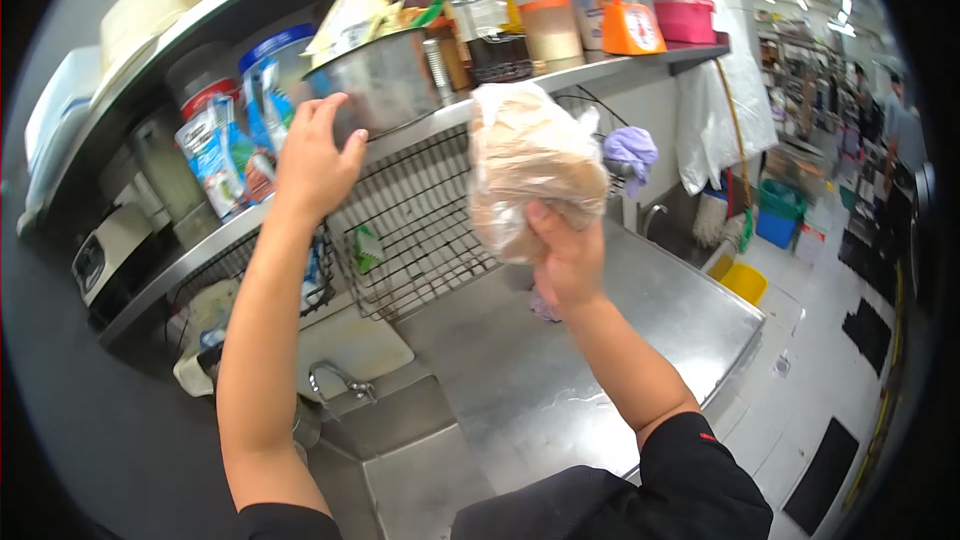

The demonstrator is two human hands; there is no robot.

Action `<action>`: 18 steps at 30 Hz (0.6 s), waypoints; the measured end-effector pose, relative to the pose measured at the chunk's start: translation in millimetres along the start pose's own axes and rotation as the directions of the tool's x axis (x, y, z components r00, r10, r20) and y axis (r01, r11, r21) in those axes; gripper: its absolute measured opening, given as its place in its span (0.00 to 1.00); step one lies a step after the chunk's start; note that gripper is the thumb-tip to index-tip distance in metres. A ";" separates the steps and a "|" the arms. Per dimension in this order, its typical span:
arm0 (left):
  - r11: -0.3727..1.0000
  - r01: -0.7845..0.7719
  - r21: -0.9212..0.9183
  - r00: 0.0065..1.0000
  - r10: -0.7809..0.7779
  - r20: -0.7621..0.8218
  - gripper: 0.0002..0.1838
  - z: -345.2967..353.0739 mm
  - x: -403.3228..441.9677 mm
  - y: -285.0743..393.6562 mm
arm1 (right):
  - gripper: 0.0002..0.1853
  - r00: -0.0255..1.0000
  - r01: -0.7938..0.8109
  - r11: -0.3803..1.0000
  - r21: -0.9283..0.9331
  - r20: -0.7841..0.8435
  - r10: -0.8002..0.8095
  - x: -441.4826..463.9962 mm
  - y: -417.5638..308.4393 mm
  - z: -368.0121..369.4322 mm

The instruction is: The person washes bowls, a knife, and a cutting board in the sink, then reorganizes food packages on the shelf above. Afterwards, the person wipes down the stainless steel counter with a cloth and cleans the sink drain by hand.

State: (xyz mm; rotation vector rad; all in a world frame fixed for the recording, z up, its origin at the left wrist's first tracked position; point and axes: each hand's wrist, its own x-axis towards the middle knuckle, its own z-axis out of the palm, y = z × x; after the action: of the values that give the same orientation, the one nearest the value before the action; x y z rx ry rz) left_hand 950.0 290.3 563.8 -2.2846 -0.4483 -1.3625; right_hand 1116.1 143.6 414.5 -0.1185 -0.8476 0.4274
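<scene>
My right hand (pixel 572 258) grips a clear plastic bag (pixel 535 160) from below, holding it up above the steel counter. The bag's contents are light brown, and I cannot make out what they are. Raised to the shelf, my left hand (pixel 318 155) is open with its fingers apart and nothing in it. Its fingertips are in front of a metal pot (pixel 375 82) that has packets sticking out of the top; whether they touch is unclear. Blue and white packets (pixel 222 155) lie just left of that hand.
Along the steel shelf (pixel 420 130) stand a bottle of dark liquid (pixel 488 25), a lidded tub (pixel 552 32) and an orange scale (pixel 628 20). Below are a wire rack (pixel 415 225), a sink with a tap (pixel 342 380) and a steel counter (pixel 650 310). People stand far right.
</scene>
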 end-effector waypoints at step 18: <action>0.846 -0.021 0.533 0.997 -0.023 0.075 0.24 -20.6 -56.2 -84.7 | 0.25 0.904 -0.398 0.903 0.163 0.234 0.357 -1.4 64.9 63.6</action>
State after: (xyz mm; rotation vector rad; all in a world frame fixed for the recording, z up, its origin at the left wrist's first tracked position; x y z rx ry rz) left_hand 867.6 348.7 540.0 -1.8702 -0.7514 -0.9849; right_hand 1047.1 197.8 438.0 -0.0473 -0.9737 0.9061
